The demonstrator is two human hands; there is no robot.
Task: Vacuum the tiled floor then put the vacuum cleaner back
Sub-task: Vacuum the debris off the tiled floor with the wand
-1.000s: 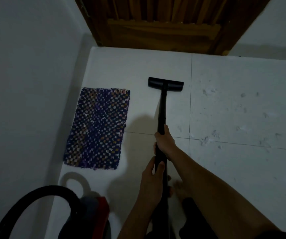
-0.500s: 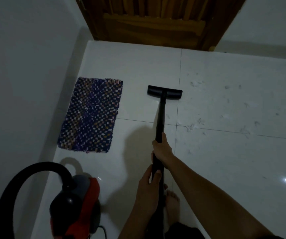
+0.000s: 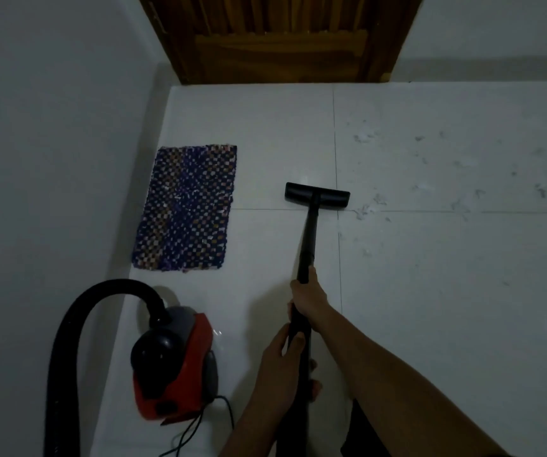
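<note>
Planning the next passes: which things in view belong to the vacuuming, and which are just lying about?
In the job:
vacuum wand held by right hand and left hand
floor nozzle
red vacuum body and hose
power cord
debris on tiled floor

Lying about:
woven mat
wooden door

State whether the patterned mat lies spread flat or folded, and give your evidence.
Spread flat: the mat shows its whole chequered rectangle, no fold visible, on the tiled floor.

vacuum cleaner (image 3: 174, 367): red, grey, black | wand (image 3: 310, 239): black | mat (image 3: 184, 207): blue checked | floor (image 3: 430, 291): white
</note>
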